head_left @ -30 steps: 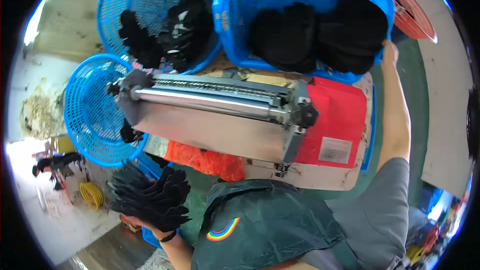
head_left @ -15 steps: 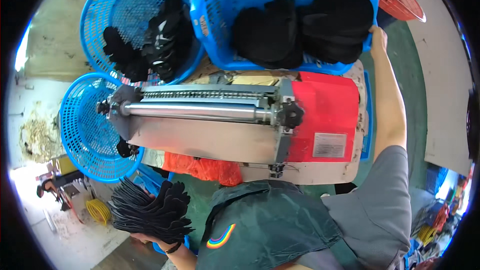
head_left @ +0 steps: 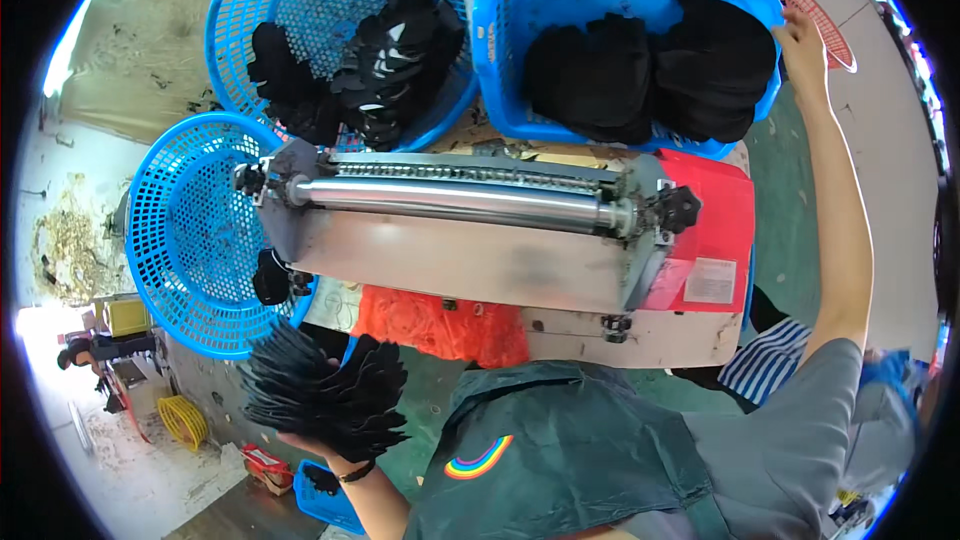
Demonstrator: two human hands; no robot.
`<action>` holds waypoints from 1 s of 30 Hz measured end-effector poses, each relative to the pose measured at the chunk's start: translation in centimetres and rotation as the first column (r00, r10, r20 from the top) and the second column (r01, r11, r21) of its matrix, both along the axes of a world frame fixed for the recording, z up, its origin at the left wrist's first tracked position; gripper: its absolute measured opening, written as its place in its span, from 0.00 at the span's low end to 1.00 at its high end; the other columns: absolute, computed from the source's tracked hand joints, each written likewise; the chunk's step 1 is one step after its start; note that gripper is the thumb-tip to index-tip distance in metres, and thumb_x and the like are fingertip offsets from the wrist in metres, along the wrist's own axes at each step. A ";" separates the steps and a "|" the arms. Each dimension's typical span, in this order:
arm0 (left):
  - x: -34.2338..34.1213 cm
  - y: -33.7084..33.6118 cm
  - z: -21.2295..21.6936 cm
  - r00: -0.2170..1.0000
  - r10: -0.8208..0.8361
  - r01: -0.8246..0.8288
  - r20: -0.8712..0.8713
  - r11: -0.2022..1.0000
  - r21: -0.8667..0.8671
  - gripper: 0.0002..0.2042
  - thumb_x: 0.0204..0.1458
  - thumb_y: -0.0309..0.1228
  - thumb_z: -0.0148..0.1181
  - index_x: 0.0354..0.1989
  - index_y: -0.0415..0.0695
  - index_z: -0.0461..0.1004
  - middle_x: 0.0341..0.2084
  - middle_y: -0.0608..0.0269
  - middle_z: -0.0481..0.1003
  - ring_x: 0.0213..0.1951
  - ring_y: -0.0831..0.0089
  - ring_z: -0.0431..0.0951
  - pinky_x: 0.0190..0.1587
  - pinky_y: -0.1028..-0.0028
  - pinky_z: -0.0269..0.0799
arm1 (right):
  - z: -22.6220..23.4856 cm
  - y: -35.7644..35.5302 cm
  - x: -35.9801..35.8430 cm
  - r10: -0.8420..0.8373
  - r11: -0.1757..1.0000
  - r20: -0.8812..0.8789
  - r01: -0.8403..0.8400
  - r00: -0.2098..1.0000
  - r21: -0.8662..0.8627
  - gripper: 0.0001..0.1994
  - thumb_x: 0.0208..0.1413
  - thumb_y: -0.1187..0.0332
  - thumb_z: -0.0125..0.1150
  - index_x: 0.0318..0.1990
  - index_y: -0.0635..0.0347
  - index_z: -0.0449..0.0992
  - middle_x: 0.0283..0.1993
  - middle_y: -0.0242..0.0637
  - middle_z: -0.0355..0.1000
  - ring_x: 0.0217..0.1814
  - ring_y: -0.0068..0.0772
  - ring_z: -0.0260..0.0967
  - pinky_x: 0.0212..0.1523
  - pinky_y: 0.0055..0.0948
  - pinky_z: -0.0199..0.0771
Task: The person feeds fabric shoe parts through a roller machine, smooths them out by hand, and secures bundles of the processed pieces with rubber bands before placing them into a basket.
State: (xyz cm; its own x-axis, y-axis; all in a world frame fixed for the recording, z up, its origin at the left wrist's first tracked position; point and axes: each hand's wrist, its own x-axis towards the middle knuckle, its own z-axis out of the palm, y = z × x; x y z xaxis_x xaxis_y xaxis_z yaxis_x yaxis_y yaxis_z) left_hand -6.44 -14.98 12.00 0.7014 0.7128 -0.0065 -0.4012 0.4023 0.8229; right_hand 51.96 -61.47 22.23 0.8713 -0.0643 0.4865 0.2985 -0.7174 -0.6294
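My left hand [head_left: 318, 447] is closed under a thick fanned stack of thin, flat black cut pieces [head_left: 325, 390], mostly hiding its fingers. My right arm stretches far out to the right. At its end, my right hand [head_left: 803, 48] is closed at the right rim of a blue rectangular basket [head_left: 487, 65]. Two piles of flat black pieces [head_left: 590, 75] with rounded edges lie in that basket. Between my arms and the baskets stands a machine with a shiny steel roller [head_left: 450, 202], a metal feed plate [head_left: 450, 258] and a red housing [head_left: 722, 210].
A round blue basket [head_left: 222, 10] at the back left holds more black pieces. Another round blue basket [head_left: 150, 240] stands left of the machine. Orange-red plastic [head_left: 440, 325] hangs below the machine's front edge. A red basket [head_left: 815, 15] is at the far right, and a small blue bin [head_left: 325, 508] lies low left.
The view has shifted, so the machine and baskets sit further right in it. The stack remains in my left hand. My right hand is still at the rectangular basket's rim.
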 end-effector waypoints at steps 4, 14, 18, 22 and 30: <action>1.5 3.1 -0.1 0.951 -0.229 0.225 0.209 0.973 0.042 0.49 0.51 0.68 0.51 0.72 0.44 0.50 0.64 0.42 0.62 0.60 0.42 0.69 0.62 0.41 0.66 | 3.5 10.5 -1.2 0.327 0.940 0.020 -0.323 0.945 -0.106 0.14 0.63 0.61 0.57 0.49 0.61 0.76 0.28 0.26 0.67 0.30 0.17 0.62 0.32 0.22 0.63; -4.6 11.1 -2.3 0.998 0.024 -0.023 0.053 0.999 -0.033 0.49 0.50 0.68 0.54 0.73 0.48 0.48 0.64 0.41 0.62 0.59 0.39 0.69 0.61 0.39 0.66 | 0.8 32.2 0.3 0.660 0.603 -0.039 -0.560 0.750 -0.568 0.21 0.56 0.60 0.62 0.52 0.64 0.73 0.48 0.50 0.74 0.52 0.45 0.73 0.55 0.39 0.71; -4.4 11.8 -1.2 0.988 0.154 -0.155 -0.020 0.981 -0.118 0.50 0.49 0.69 0.52 0.73 0.47 0.48 0.64 0.40 0.61 0.58 0.37 0.70 0.61 0.37 0.64 | 0.2 36.3 2.1 0.635 0.603 -0.014 -0.508 0.772 -0.615 0.26 0.52 0.56 0.63 0.54 0.64 0.72 0.54 0.55 0.71 0.59 0.54 0.69 0.60 0.43 0.68; -6.1 14.6 -2.9 0.967 -0.122 0.130 0.224 0.991 -0.024 0.44 0.57 0.66 0.42 0.73 0.46 0.50 0.68 0.50 0.58 0.67 0.48 0.60 0.70 0.45 0.51 | 1.0 37.8 2.1 0.525 0.579 -0.153 -0.482 0.837 -0.658 0.25 0.56 0.60 0.62 0.56 0.66 0.70 0.58 0.53 0.70 0.63 0.50 0.67 0.64 0.42 0.67; -2.4 15.2 -2.6 0.903 -0.288 0.294 0.320 0.955 0.030 0.41 0.59 0.63 0.42 0.73 0.45 0.50 0.69 0.52 0.57 0.68 0.53 0.58 0.72 0.45 0.47 | -2.3 37.6 7.4 0.500 0.712 0.215 -0.257 0.839 -0.654 0.28 0.53 0.59 0.65 0.55 0.72 0.70 0.51 0.55 0.74 0.54 0.51 0.73 0.57 0.41 0.73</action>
